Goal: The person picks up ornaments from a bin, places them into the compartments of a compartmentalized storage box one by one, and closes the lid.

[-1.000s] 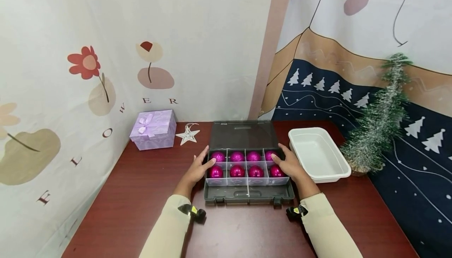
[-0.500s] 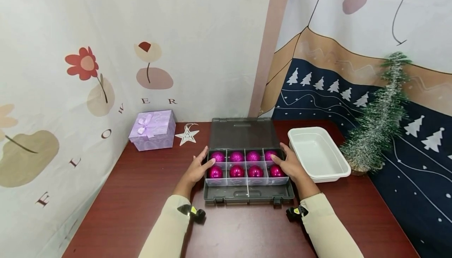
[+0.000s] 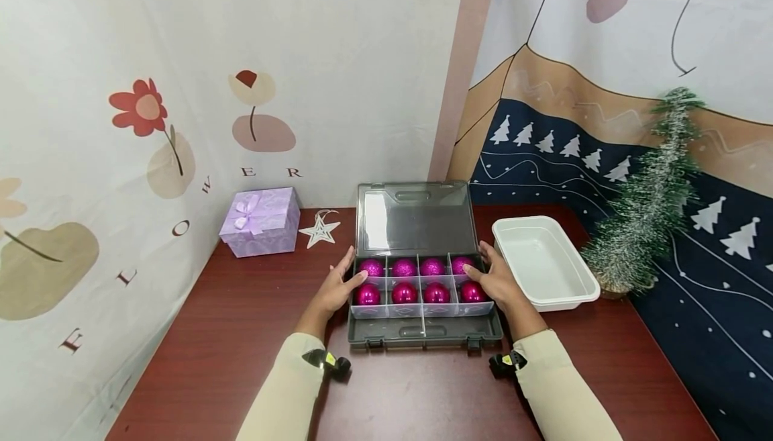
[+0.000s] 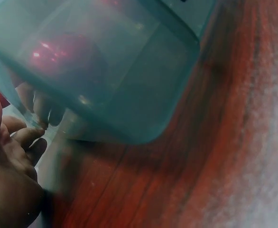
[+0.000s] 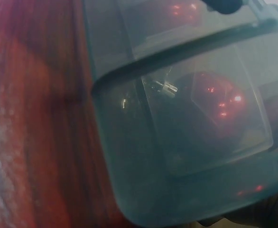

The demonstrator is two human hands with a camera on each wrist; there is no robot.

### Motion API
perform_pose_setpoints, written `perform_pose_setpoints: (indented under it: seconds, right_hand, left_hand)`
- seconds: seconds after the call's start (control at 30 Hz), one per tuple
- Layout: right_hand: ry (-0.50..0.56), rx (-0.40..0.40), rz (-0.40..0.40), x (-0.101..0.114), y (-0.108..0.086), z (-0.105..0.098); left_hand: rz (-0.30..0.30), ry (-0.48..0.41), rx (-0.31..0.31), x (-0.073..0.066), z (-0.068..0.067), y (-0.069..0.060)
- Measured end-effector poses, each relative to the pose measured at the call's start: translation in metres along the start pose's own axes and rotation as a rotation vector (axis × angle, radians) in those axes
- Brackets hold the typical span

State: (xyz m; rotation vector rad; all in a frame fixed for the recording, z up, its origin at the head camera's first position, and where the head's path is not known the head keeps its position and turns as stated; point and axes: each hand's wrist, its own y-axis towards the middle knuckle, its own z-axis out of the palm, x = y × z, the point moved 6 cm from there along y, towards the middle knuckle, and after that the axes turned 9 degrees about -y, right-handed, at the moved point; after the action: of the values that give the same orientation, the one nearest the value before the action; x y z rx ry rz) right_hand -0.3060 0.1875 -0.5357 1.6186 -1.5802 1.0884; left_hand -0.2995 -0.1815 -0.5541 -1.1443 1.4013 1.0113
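A dark translucent plastic storage box (image 3: 392, 328) lies on the table with its lid (image 3: 417, 223) tilted back and partly raised. Pink baubles (image 3: 405, 292) fill two rows of its divided compartments, glittery ones behind, shiny ones in front. My left hand (image 3: 334, 289) grips the left end, thumb over the rim and fingers along the outer wall. At the right end, my right hand (image 3: 501, 281) holds the box the same way. Through the walls, a bauble (image 4: 58, 54) shows in the left wrist view and another bauble (image 5: 219, 99) in the right wrist view.
Right of the box stands a white plastic tub (image 3: 546, 263), with a small frosted artificial tree (image 3: 649, 206) beyond it. A lilac gift box (image 3: 264, 221) and a white star ornament (image 3: 320, 229) lie at the back left. Printed cloth hangs behind the table (image 3: 241, 333).
The lid has swung up from lying farther back and now shows a bright reflection. Both hands have stayed at the box's ends, nearly still.
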Motion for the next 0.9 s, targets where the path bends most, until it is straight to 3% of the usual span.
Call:
perform_pose_setpoints:
  seconds: [0.33,0.6,0.9]
  right_hand:
    - [0.022,-0.012,-0.008,0.0018,-0.0006,-0.0015]
    - [-0.041,-0.05,-0.012,0.0025,0.0005,-0.0031]
    - [-0.089,-0.09,-0.124,0.0061,0.0013,-0.0035]
  left_hand:
    - [0.015,0.044,-0.005,-0.0019,-0.0002,-0.001]
    - [0.046,0.063,-0.009,-0.0035,-0.001,0.0021]
    - [0.061,0.088,-0.028,-0.0075,-0.002,0.0015]
